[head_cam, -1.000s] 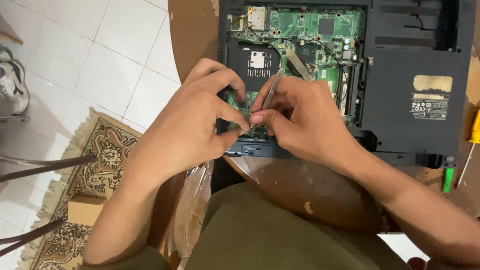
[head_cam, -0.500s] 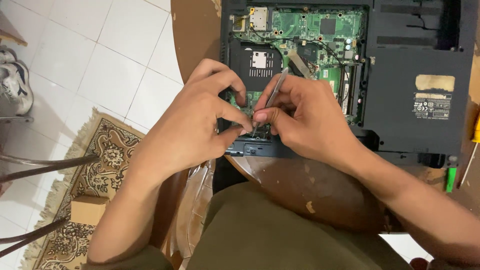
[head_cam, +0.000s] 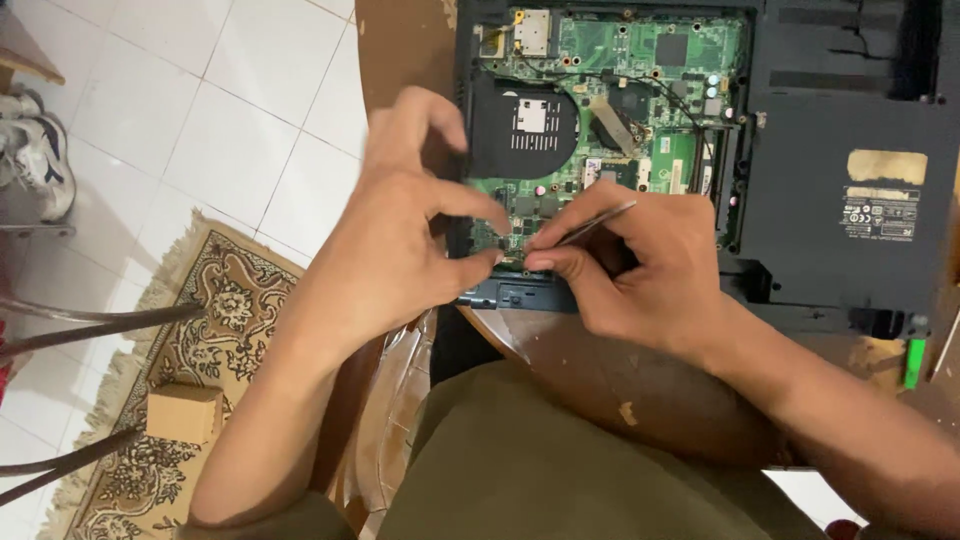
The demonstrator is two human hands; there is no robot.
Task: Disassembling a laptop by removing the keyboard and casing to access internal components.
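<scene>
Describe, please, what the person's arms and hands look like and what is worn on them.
Both arms are bare along the whole length in view, with no sleeve showing. The left hand and the right hand wear no gloves, and no ring, watch or bracelet can be seen. The fingernails are short.

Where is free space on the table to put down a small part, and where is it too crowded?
Bare wood shows on the table between the laptop's front edge and the person's lap, and a narrow strip left of the laptop. It is crowded at the circuit board, where the left hand and right hand with the tweezers meet.
</scene>
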